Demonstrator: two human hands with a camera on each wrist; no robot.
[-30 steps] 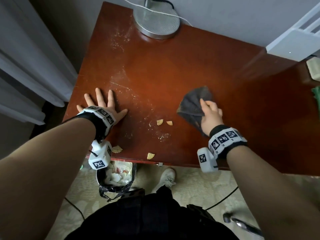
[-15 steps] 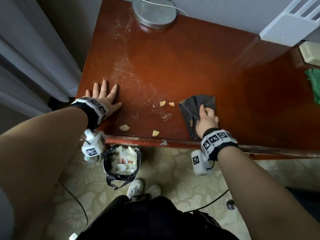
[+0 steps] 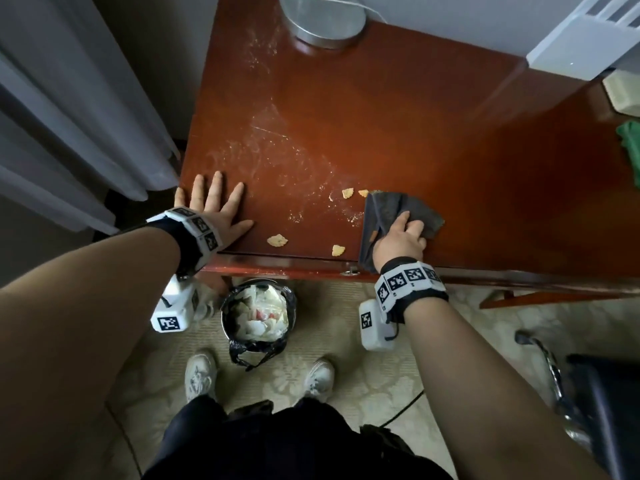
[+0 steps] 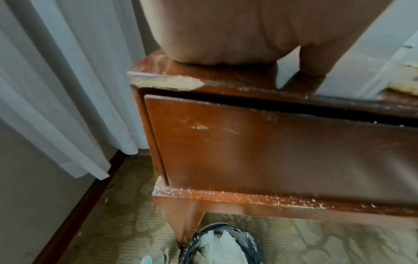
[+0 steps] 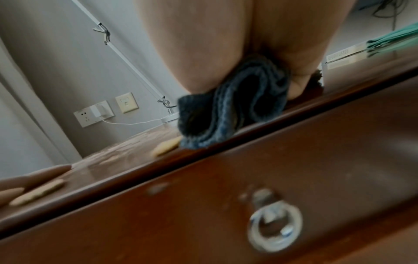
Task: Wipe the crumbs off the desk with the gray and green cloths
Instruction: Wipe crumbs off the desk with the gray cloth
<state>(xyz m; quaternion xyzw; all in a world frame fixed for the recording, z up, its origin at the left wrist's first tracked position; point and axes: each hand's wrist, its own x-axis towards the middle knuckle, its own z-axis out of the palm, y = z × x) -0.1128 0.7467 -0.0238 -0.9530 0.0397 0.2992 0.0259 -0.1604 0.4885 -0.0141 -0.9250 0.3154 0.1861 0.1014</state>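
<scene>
My right hand (image 3: pixel 403 237) grips the crumpled gray cloth (image 3: pixel 394 211) at the front edge of the red-brown desk (image 3: pixel 381 133); a fold of the gray cloth (image 5: pixel 228 114) hangs over the edge. Several pale crumbs (image 3: pixel 277 240) lie left of the cloth near the front edge, with fine dust around them; one crumb (image 5: pixel 165 147) touches the cloth. My left hand (image 3: pixel 214 209) lies flat with fingers spread on the desk's front left corner. The green cloth (image 3: pixel 632 143) lies at the far right edge of the desk.
A bin (image 3: pixel 258 315) lined with a black bag and full of waste stands on the carpet under the desk's front edge, near my shoes. A round metal lamp base (image 3: pixel 325 20) sits at the back. Curtains (image 3: pixel 69 98) hang left. A chair (image 3: pixel 588 410) is at right.
My right hand has dragged the gray cloth from the desk's middle toward the front edge and leftward, up to the crumbs. My left hand has stayed flat on the corner.
</scene>
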